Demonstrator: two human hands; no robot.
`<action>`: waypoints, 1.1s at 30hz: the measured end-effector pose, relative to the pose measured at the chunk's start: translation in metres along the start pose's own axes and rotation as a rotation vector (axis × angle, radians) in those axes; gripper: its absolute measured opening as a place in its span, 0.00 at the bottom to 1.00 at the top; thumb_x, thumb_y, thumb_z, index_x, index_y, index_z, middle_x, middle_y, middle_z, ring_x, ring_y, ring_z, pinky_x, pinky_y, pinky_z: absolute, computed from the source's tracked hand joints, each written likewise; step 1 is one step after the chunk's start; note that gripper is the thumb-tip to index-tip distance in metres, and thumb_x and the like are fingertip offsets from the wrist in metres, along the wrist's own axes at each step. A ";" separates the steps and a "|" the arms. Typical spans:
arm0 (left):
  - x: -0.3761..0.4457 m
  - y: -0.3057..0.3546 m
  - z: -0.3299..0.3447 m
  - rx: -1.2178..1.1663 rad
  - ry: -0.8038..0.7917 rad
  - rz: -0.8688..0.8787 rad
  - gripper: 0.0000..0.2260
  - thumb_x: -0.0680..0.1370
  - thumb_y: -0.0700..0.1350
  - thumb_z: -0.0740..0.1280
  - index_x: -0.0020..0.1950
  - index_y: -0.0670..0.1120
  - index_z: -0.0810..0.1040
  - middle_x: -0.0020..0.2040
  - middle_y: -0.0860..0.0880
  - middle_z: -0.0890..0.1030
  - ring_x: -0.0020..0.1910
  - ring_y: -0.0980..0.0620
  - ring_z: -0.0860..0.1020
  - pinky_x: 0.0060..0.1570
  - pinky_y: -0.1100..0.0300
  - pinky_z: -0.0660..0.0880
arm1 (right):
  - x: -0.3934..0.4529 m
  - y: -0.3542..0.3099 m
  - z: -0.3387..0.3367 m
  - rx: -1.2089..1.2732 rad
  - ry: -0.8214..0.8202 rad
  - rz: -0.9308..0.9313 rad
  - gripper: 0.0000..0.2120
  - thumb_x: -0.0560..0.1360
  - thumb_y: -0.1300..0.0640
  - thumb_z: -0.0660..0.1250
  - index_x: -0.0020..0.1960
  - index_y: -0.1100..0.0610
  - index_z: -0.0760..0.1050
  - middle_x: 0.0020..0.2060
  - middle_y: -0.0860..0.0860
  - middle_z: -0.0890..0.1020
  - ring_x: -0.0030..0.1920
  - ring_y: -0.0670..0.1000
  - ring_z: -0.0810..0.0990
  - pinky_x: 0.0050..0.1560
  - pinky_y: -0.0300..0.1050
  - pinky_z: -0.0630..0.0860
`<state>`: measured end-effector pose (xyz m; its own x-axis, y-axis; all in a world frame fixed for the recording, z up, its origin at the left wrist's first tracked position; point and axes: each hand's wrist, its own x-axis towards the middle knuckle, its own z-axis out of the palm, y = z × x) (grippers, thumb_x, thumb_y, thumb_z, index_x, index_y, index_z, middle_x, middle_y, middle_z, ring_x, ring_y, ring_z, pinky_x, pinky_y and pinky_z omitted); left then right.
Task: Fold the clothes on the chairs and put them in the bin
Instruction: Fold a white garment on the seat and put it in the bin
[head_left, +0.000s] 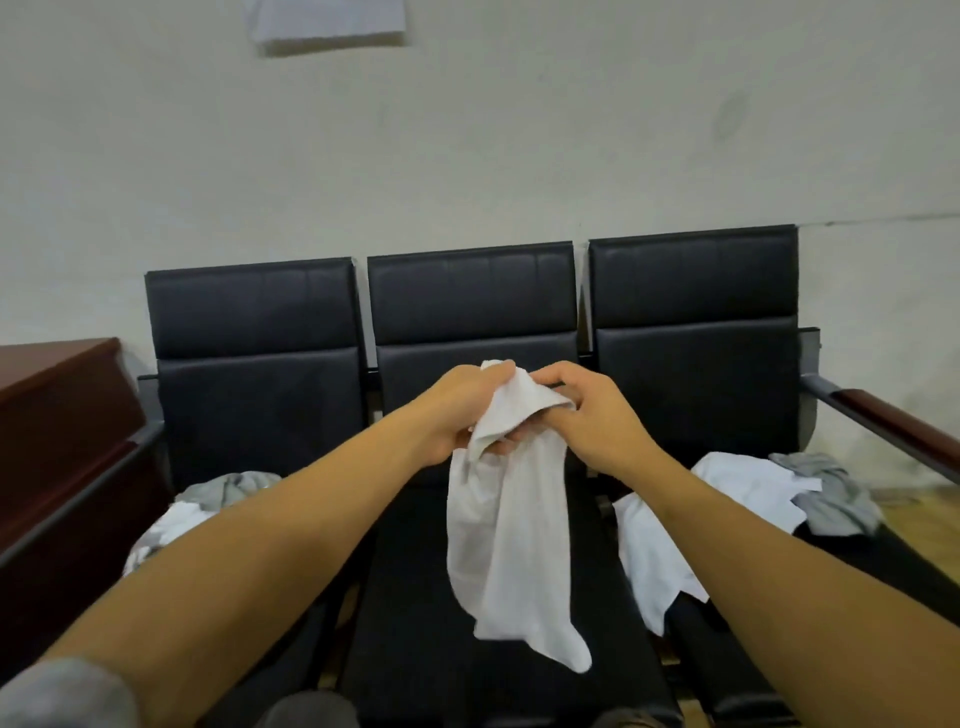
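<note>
Both hands up over the middle seat (498, 623) of three black chairs, holding one white garment (506, 530) by its top edge. Left hand (457, 410) curled round a bunch of the cloth, fingers underneath and thumb on top. Right hand (587, 410) close beside it, thumb and fingers closed on the same edge, partly tucked under the fabric. Rest of the garment hanging loose and crumpled down to just above the seat, not spread anywhere.

Step in hand, by the look of it: finding the edges before any fold. To do it well:
- Slide the hands apart along the hem or shoulder line until the cloth hangs flat, rather than folding from the bunch.
- Give one shake to drop the twists; thin fabric, likely to cling and double over on itself.
- Lay it on the free middle seat to fold, smoothing outward, keeping it off the side piles.
- Keep the grip light but closed; a slack pinch could let a corner slip.

More clothes waiting: a white and grey heap (208, 499) on the left seat, a white piece (691, 519) and a grey piece (831, 493) on the right seat. Bin not in view, so much of the task seemingly ahead.

No brand, label or print legible on garment or chairs. A pale sheet (327, 23) on the wall at top, too blurred to read.
</note>
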<state>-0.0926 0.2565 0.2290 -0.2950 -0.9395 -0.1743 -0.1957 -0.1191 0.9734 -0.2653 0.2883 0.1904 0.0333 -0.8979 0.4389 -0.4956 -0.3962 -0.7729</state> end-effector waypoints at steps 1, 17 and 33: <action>-0.006 0.001 -0.003 0.036 -0.044 0.015 0.18 0.83 0.55 0.65 0.62 0.42 0.80 0.52 0.40 0.86 0.47 0.44 0.84 0.51 0.47 0.82 | 0.000 -0.001 0.002 -0.015 0.056 0.024 0.07 0.79 0.57 0.68 0.56 0.49 0.79 0.47 0.41 0.82 0.47 0.40 0.81 0.46 0.35 0.75; -0.005 -0.016 -0.076 0.302 0.131 0.259 0.16 0.85 0.50 0.59 0.52 0.42 0.82 0.41 0.48 0.84 0.38 0.52 0.81 0.42 0.56 0.82 | 0.028 -0.016 0.060 -0.174 0.044 0.086 0.14 0.84 0.49 0.57 0.54 0.53 0.80 0.45 0.49 0.82 0.45 0.48 0.80 0.47 0.46 0.77; 0.025 -0.035 -0.115 0.447 0.094 0.388 0.18 0.77 0.41 0.74 0.63 0.48 0.71 0.52 0.47 0.81 0.40 0.50 0.82 0.34 0.62 0.78 | 0.069 -0.020 0.094 0.004 -0.093 0.149 0.13 0.84 0.49 0.57 0.59 0.52 0.78 0.49 0.48 0.82 0.48 0.46 0.80 0.45 0.37 0.74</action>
<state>0.0140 0.2000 0.2079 -0.3439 -0.9139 0.2155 -0.4704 0.3663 0.8028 -0.1715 0.2161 0.1928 0.0399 -0.9605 0.2755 -0.4978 -0.2582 -0.8280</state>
